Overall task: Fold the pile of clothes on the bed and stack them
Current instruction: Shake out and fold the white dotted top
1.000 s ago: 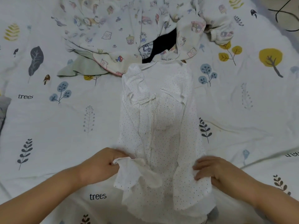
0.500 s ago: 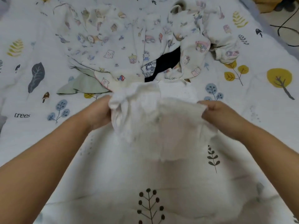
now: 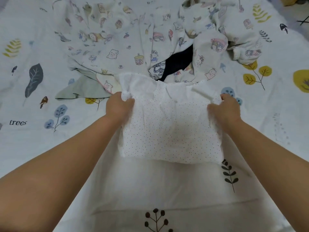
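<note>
A white garment with tiny dark dots [image 3: 168, 126] lies folded in half on the bed, its doubled edge toward me. My left hand [image 3: 117, 107] grips its far left corner, with cloth bunched between thumb and fingers. My right hand [image 3: 224, 108] grips the far right corner the same way. Just beyond the garment lies the pile of unfolded clothes [image 3: 133, 39], mostly white cloth with cartoon prints, with a dark navy piece [image 3: 179, 62] and a pale green piece [image 3: 80, 88] showing.
The bed sheet [image 3: 41, 148] is white with printed leaves, trees and the word "trees". A flat stretch of sheet lies between the garment and me. The bed's edge and the floor show at the far upper right [image 3: 299, 12].
Both hands took the garment's near hem, lifted it away from me and laid it over the far half. The long garment is now folded to half its length.
</note>
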A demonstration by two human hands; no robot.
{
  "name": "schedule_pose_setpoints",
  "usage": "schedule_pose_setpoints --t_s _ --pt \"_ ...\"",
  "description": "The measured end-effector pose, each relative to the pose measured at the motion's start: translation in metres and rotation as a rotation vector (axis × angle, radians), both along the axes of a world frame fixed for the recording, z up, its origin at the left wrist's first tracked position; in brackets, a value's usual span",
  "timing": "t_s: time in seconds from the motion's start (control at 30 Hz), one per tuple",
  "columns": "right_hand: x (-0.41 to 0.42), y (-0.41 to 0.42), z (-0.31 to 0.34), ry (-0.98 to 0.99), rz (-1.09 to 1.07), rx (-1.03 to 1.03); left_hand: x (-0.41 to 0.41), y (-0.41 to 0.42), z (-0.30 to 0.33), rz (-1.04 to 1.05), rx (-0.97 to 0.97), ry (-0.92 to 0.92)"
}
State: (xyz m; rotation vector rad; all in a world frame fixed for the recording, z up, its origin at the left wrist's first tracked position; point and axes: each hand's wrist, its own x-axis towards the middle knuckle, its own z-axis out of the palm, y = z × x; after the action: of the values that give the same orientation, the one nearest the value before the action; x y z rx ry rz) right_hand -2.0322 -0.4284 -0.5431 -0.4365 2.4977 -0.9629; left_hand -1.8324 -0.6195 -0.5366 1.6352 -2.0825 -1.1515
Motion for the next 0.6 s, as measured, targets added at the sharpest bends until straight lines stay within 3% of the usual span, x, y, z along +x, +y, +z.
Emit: schedule_pose_setpoints --t_s 0.07,0.17,0.37,0.5,0.6 --pt "0.0 0.001 0.001 0.022 -0.017 0.064 0.0 0.0 -0.002 0.028 -0.027 -0.076" --pt "0.003 0.002 0.0 -0.1 -0.028 0.137 0.001 0.001 -0.006 0.034 0.142 -0.133" --pt "-0.003 0.003 0.008 -0.12 0.025 0.11 0.006 0.011 0.002 -0.068 0.149 -0.006" --pt "0.001 0.008 0.012 -0.018 -0.045 0.157 0.01 0.014 0.002 -0.01 -0.07 -0.164" --pt "0.023 0.005 0.017 0.309 -0.04 0.204 0.01 0.032 0.006 -0.041 -0.462 -0.12"
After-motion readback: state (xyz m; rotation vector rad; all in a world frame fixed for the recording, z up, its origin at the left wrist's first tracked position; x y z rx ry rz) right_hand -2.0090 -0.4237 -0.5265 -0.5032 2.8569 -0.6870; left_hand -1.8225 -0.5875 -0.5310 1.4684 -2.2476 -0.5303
